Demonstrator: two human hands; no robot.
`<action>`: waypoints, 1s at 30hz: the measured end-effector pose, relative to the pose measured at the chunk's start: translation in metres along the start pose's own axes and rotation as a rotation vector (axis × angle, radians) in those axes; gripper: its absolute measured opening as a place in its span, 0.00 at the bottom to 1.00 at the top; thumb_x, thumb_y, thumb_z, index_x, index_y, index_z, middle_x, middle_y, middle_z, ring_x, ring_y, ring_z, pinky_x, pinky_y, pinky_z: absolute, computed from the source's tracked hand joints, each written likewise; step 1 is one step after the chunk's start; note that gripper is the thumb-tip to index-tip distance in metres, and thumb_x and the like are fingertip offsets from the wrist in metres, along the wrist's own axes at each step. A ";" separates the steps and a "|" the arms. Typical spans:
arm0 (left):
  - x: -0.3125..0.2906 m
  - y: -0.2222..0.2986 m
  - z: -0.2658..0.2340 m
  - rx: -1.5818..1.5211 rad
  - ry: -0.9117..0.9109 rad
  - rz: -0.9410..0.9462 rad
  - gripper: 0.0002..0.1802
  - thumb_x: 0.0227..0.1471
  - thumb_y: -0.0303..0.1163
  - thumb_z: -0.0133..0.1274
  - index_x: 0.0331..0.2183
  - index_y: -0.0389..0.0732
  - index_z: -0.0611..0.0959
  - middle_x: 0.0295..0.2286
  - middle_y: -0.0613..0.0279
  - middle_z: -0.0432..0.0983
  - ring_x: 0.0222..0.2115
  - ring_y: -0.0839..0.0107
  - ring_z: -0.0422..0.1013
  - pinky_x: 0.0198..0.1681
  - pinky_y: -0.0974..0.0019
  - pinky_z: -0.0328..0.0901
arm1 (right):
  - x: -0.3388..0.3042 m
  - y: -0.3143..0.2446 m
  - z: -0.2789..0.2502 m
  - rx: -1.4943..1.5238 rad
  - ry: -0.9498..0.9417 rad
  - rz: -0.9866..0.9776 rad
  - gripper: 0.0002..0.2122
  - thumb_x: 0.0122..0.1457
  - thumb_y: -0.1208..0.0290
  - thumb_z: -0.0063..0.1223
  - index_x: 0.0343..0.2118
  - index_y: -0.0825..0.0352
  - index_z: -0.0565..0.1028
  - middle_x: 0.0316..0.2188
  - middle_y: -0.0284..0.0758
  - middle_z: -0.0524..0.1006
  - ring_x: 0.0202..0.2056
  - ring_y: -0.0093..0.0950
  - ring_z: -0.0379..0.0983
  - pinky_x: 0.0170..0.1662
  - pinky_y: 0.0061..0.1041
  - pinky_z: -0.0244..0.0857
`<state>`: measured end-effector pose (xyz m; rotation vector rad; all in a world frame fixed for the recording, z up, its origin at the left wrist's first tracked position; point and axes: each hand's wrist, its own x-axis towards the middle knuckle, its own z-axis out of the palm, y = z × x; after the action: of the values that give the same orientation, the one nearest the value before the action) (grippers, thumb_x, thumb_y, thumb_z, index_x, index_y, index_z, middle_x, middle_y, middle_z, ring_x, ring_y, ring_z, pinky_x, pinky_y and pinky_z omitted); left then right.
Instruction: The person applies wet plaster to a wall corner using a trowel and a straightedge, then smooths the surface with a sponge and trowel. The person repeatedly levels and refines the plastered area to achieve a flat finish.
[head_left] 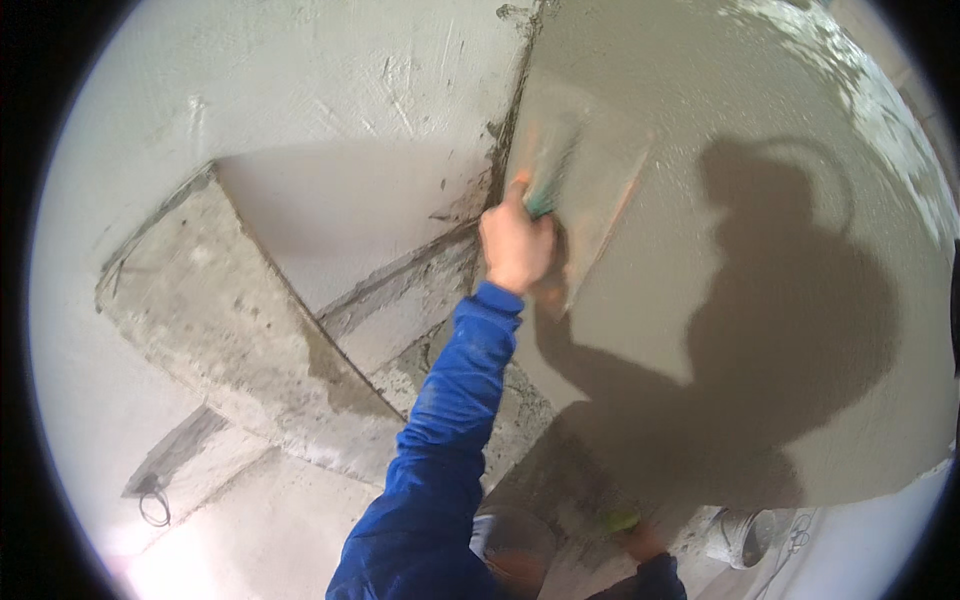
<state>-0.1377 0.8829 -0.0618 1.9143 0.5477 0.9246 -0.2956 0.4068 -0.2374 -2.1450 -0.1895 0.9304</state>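
My left hand (517,240), in a blue sleeve, reaches up and is wrapped round the green handle of a plastering trowel (605,190). The wide, motion-blurred blade lies against wet grey plaster (630,330), just right of the wall's inner corner. Low down, close to the lower edge, my right hand (643,541) is partly in shadow. Its fingers appear closed on a green handle (620,520); the rest of that object cannot be made out.
A rough concrete slab (240,290) juts out slantwise on the left, beside a pale wall (300,80). A dirty white bucket (740,538) stands at lower right. A wire loop (154,508) pokes out at lower left. My shadow (790,300) covers part of the plaster.
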 end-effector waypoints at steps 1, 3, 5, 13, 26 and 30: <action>-0.016 0.031 0.005 -0.002 -0.187 -0.085 0.33 0.38 0.20 0.51 0.51 0.31 0.71 0.30 0.36 0.76 0.35 0.48 0.75 0.40 0.53 0.69 | 0.002 -0.002 -0.002 0.084 0.035 -0.023 0.26 0.49 0.68 0.62 0.52 0.68 0.69 0.47 0.41 0.76 0.50 0.34 0.72 0.53 0.34 0.64; -0.071 0.080 0.032 -0.063 -0.045 0.239 0.32 0.38 0.20 0.51 0.51 0.32 0.71 0.29 0.38 0.76 0.32 0.49 0.76 0.35 0.55 0.70 | 0.006 -0.010 -0.005 0.027 0.079 -0.068 0.25 0.49 0.68 0.62 0.51 0.68 0.70 0.47 0.41 0.76 0.50 0.34 0.71 0.53 0.34 0.64; -0.123 0.070 0.048 -0.055 0.191 0.596 0.34 0.39 0.21 0.52 0.53 0.35 0.69 0.29 0.39 0.77 0.31 0.50 0.77 0.32 0.57 0.71 | 0.009 -0.022 -0.010 -0.224 0.134 -0.188 0.24 0.49 0.69 0.62 0.51 0.67 0.71 0.47 0.40 0.76 0.50 0.34 0.71 0.53 0.34 0.63; -0.064 -0.097 0.038 -0.021 0.037 0.049 0.36 0.36 0.18 0.53 0.53 0.32 0.70 0.31 0.38 0.77 0.33 0.49 0.76 0.36 0.58 0.71 | -0.019 -0.001 -0.022 -0.020 0.197 0.012 0.24 0.48 0.68 0.60 0.51 0.66 0.71 0.46 0.41 0.76 0.49 0.35 0.73 0.50 0.32 0.66; -0.103 -0.087 0.047 -0.094 -0.049 -0.067 0.34 0.40 0.18 0.54 0.54 0.30 0.69 0.29 0.40 0.78 0.31 0.52 0.78 0.36 0.63 0.71 | 0.002 -0.036 -0.012 -0.054 0.181 -0.289 0.24 0.47 0.68 0.61 0.50 0.67 0.71 0.42 0.43 0.77 0.47 0.37 0.74 0.49 0.33 0.66; -0.037 -0.092 0.034 -0.001 0.047 -0.027 0.35 0.37 0.19 0.53 0.52 0.31 0.70 0.30 0.36 0.76 0.33 0.43 0.74 0.37 0.56 0.70 | -0.010 -0.042 -0.014 -0.141 0.221 -0.134 0.25 0.47 0.69 0.61 0.50 0.68 0.70 0.44 0.41 0.76 0.47 0.34 0.73 0.50 0.31 0.66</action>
<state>-0.1343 0.8839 -0.1661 1.8839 0.5991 0.9540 -0.2870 0.4233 -0.1957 -2.3139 -0.2917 0.6138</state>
